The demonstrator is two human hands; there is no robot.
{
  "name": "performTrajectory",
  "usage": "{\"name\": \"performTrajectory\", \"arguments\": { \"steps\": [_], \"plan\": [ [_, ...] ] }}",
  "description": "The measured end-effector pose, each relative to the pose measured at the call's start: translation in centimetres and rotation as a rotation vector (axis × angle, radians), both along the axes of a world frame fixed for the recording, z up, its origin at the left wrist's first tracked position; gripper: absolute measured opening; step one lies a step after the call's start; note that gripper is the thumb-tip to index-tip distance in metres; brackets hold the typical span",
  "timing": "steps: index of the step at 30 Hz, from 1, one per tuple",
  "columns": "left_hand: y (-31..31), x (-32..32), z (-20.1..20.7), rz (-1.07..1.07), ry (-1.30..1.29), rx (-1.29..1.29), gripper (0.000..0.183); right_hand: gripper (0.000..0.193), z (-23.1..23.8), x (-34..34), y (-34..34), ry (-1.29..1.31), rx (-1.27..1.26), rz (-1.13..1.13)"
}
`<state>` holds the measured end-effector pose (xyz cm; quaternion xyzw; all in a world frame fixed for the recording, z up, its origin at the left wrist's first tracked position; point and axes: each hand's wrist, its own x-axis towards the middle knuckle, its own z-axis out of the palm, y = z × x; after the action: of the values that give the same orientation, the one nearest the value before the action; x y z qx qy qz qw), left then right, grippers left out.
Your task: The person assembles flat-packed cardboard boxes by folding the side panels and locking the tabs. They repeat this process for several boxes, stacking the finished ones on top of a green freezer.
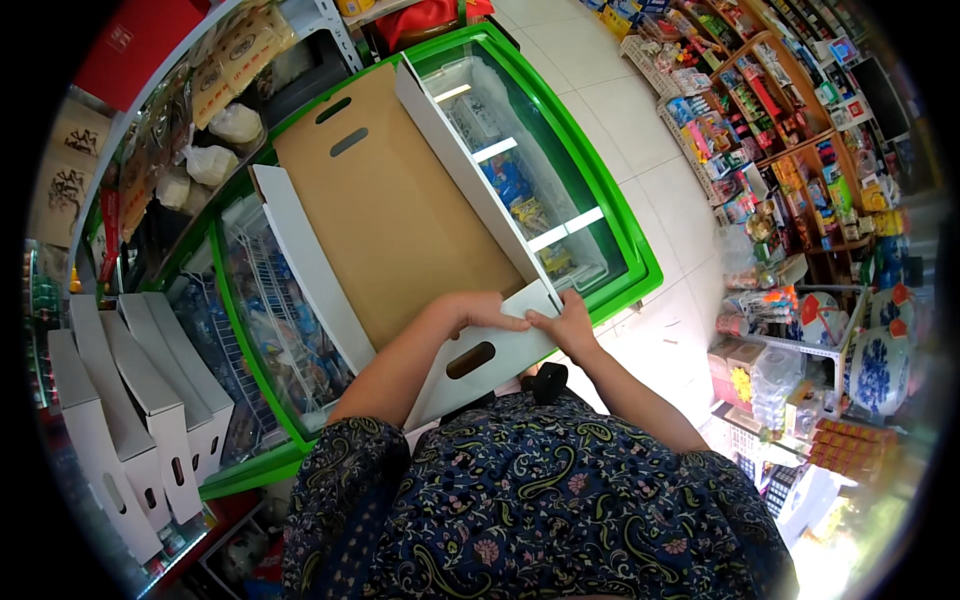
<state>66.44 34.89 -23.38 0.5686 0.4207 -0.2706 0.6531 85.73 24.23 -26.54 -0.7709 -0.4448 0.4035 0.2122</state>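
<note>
A large cardboard box point(400, 210), brown inside and white outside, lies with its inner side up across a green-rimmed chest freezer point(628, 250). Its far end has slots, and its long white side wall point(470, 165) stands up on the right. The near white end panel point(475, 355) has an oval hand hole. My left hand point(487, 312) is closed over the top edge of that panel, its fingertips hidden behind it. At the panel's right corner, my right hand point(565, 322) pinches the cardboard, thumb toward the left thumb.
Several folded white boxes point(150, 410) stand at the left beside the freezer. Bagged goods point(225, 130) hang and sit on a shelf at the far left. Across the tiled floor point(660, 230), packed snack shelves point(790, 130) line the right, with patterned jars point(875, 370) lower down.
</note>
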Motion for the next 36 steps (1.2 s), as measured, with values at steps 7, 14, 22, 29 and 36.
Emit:
{"name": "performTrajectory", "arguments": {
  "steps": [7, 14, 22, 29, 36],
  "plan": [
    [-0.1, -0.3, -0.1, 0.125, -0.082, -0.339, 0.083, 0.065, -0.1, 0.1, -0.1, 0.027, -0.011, -0.067],
    [-2.8, -0.8, -7.3, 0.168, -0.325, -0.052, 0.052, 0.055, 1.8, -1.0, 0.5, -0.234, -0.016, 0.078],
    [-9.7, -0.8, -3.8, 0.477, -0.245, 1.012, 0.052, 0.053, 1.7, -0.8, 0.9, -0.237, -0.030, 0.134],
    [-16.0, -7.4, 0.6, 0.039, 0.054, 0.927, 0.069, 0.067, 0.2, 0.7, 1.1, -0.299, -0.052, 0.237],
    [-17.0, -8.6, -0.3, 0.024, -0.017, 0.862, 0.065, 0.085, 10.2, -1.5, -2.0, -0.514, 0.455, 1.062]
  ]
}}
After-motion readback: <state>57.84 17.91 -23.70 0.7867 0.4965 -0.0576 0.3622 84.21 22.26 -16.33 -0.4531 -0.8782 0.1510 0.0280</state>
